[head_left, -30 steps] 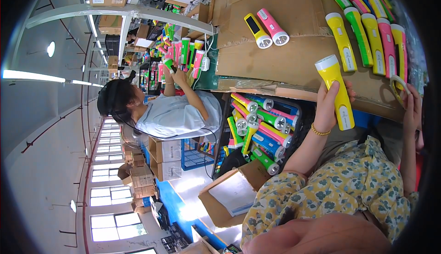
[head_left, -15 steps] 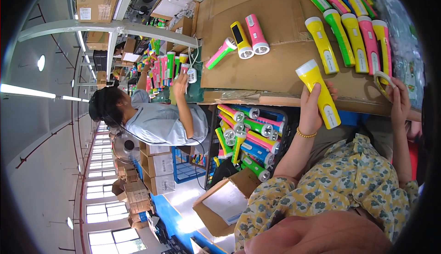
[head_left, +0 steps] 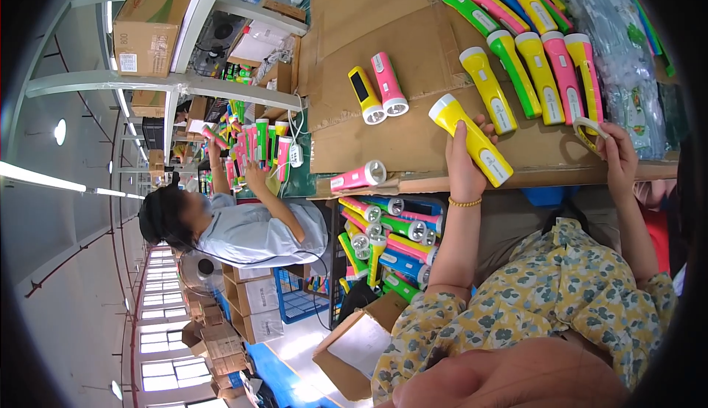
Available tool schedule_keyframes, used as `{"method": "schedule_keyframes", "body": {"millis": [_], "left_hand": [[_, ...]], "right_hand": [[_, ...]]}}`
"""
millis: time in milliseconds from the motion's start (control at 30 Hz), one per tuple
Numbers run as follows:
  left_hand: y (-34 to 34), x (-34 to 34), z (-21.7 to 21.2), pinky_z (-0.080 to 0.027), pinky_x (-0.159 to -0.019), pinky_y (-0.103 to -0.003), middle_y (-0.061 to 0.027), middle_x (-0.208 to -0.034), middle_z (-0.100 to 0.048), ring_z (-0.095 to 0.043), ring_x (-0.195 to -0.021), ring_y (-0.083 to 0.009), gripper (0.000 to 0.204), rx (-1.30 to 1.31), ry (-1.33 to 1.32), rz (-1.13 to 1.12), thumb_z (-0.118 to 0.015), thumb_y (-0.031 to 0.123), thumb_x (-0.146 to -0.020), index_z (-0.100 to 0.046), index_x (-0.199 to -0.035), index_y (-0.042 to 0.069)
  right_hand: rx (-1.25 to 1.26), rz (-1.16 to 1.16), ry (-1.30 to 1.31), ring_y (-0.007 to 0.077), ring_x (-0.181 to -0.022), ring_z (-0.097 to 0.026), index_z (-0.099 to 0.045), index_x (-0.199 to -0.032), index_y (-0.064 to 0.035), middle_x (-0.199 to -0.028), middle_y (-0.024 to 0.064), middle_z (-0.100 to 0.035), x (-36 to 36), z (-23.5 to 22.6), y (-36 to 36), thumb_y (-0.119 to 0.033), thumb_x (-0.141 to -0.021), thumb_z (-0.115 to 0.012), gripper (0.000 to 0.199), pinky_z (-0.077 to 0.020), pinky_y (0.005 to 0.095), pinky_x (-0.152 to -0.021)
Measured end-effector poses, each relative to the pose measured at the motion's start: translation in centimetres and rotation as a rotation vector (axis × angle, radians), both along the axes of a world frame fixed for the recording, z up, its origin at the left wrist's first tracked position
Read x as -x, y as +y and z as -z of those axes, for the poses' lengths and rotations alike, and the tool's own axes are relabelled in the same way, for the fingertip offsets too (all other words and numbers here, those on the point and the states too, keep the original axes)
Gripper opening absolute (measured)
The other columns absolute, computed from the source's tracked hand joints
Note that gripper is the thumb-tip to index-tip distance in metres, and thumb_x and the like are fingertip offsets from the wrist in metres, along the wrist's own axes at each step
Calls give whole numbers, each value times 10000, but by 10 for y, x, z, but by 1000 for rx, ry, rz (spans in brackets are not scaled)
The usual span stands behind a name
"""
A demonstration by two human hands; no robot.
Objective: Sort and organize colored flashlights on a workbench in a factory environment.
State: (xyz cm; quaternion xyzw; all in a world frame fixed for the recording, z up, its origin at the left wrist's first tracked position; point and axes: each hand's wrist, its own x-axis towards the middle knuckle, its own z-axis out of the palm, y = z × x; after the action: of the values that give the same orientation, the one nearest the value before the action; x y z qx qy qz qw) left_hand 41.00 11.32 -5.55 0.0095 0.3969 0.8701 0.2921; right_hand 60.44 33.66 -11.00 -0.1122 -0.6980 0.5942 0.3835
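My left hand (head_left: 467, 158) is closed around a yellow flashlight (head_left: 483, 151) with a white head, held tilted over the table's near edge. Between the fingers of my right hand (head_left: 619, 153) is a thin, pale ring-shaped roll of tape (head_left: 588, 132). Beyond my hands, a row of flashlights lies side by side, among them a yellow flashlight (head_left: 488, 91), a green flashlight (head_left: 514, 73) and a pink flashlight (head_left: 563, 76). Farther back is a second row, with another green flashlight (head_left: 467, 9). Clear plastic bags (head_left: 627, 76) lie to the right of the rows.
Cardboard (head_left: 354, 24) covers the table. On its left lie a yellow flashlight (head_left: 366, 96) and two pink ones; one pink flashlight (head_left: 360, 177) is at the edge. Below stands a black crate (head_left: 336, 234) of flashlights. A co-worker (head_left: 251, 227) sits at the left.
The view has shifted. A pink-and-green flashlight on the left is no longer where it lay, and a pink one now lies at the table edge. Both my hands keep their hold.
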Motion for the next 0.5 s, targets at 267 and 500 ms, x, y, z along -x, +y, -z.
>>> {"method": "schedule_keyframes", "body": {"millis": [267,500], "left_hand": [[2,18,13,-468,-782,-326,-76,-998,-566,-559,-874,-158,305,-147,-161,77,-455,327,-944,-450,-1106,70],[-1,21,18,-466,-784,-334,-71,-995,-563,-553,-880,-160,288,-187,-154,71,-462,318,-943,-454,-1106,82]], "right_hand": [[-8,-6,-3,43,-663,-423,-516,-1132,1,-827,26,-514,2,-13,-3,-52,-942,-417,221,-338,159,-583],[-28,-6,-2,45,-666,-425,-517,-1127,3,-828,28,-513,4,-15,-5,-48,-941,-415,219,-343,159,-588]]}}
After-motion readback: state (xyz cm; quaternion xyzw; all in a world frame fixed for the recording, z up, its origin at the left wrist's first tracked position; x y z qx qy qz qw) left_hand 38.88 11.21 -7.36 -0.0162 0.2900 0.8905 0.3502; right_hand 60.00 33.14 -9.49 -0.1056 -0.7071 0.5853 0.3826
